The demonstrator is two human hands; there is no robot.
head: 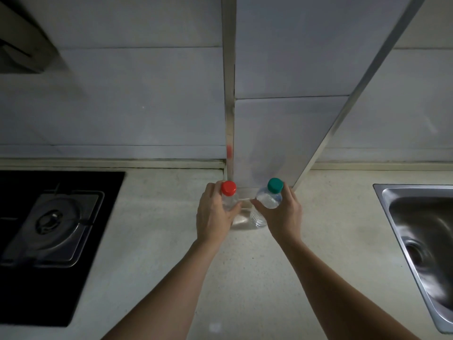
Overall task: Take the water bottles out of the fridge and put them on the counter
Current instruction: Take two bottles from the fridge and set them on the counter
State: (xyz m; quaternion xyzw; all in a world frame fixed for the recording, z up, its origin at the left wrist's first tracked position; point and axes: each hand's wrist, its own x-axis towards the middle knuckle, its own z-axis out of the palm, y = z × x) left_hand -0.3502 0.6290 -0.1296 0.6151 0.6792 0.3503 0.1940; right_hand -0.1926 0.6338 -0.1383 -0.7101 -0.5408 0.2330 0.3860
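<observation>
1. the pale table (245, 278) runs from a black gas hob (49, 217) on the left to a steel sink (421, 241) on the right, with a wide bare stretch between them
2. at the back a tiled wall (122, 106) closes the table off, and a tiled column (282, 119) juts forward just behind the bottles
3. the left hand (215, 214) is wrapped closed around the clear bottle with the red cap (228, 188)
4. the right hand (282, 214) is wrapped closed around the clear bottle with the green cap (275, 185), which tilts
5. both bottles are just beside each other at the column's foot; whether their bases touch the table i cannot tell
</observation>
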